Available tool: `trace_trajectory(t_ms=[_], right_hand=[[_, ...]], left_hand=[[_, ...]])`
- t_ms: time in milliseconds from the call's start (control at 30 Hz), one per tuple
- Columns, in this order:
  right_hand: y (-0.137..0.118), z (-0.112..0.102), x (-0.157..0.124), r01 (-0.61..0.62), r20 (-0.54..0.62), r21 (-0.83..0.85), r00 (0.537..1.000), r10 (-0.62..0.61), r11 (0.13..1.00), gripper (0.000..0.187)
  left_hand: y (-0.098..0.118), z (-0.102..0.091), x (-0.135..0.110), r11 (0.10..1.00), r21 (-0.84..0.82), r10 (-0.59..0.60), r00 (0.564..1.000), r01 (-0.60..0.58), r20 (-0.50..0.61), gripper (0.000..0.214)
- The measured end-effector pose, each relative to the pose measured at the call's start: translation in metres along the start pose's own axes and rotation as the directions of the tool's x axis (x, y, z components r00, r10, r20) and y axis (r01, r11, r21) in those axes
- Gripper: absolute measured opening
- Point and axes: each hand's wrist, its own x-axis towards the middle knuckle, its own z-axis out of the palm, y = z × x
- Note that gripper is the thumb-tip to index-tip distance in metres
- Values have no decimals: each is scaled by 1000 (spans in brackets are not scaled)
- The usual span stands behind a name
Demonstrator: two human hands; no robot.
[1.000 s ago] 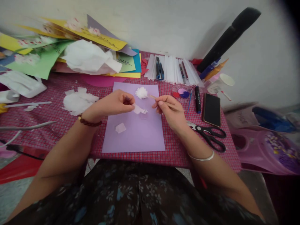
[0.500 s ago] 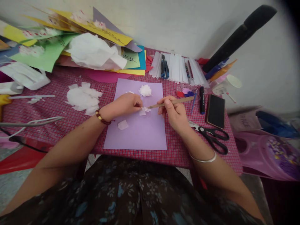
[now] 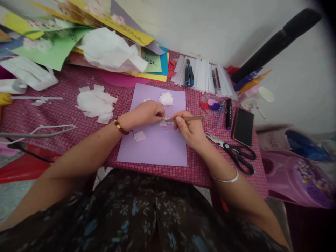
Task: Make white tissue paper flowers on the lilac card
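A lilac sheet of paper (image 3: pixel 152 150) lies in front of me. Near its middle, my left hand (image 3: pixel 151 112) pinches a small crumpled piece of white tissue paper (image 3: pixel 163 123). My right hand (image 3: pixel 189 127) grips a slim brown stick (image 3: pixel 193 118), whose pointed end touches that same piece. Above my fingers a finished-looking white tissue paper flower (image 3: pixel 166 99) rests on the sheet; another white bit (image 3: pixel 147 100) is partly hidden behind my left hand. A loose tissue paper square (image 3: pixel 139 135) lies lower left on the sheet.
Left of the sheet is a pile of tissue squares (image 3: pixel 96 103). Scissors (image 3: pixel 233 150), a phone (image 3: pixel 243 126), a black marker (image 3: pixel 229 113) and a palette of coloured blobs (image 3: pixel 212 104) lie right. Glue sticks (image 3: pixel 201 73) and coloured cards (image 3: pixel 63 52) sit along the back.
The stick's upper end has swung down and toward my left, and its tip stays at the tissue piece. My left hand still pinches there. The whole view has shifted slightly.
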Motion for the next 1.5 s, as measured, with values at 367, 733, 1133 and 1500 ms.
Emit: trace_trajectory(t_ms=[367,733,1133,1500], right_hand=[[-16,1,3,-10,74,-361,996,40,933,32],[-19,0,7,-36,-19,-273,999,32,961,36],[-7,-15,2,-139,-152,246,972,180,959,42],[3,0,2,-62,-62,82,996,67,995,43]], left_hand=[[7,-9,-3,983,75,-169,985,168,16,44],[14,-13,-8,973,166,-166,985,158,38,34],[20,-36,-38,981,-68,-181,983,183,22,24],[20,-25,-106,963,-13,-265,959,268,102,39]])
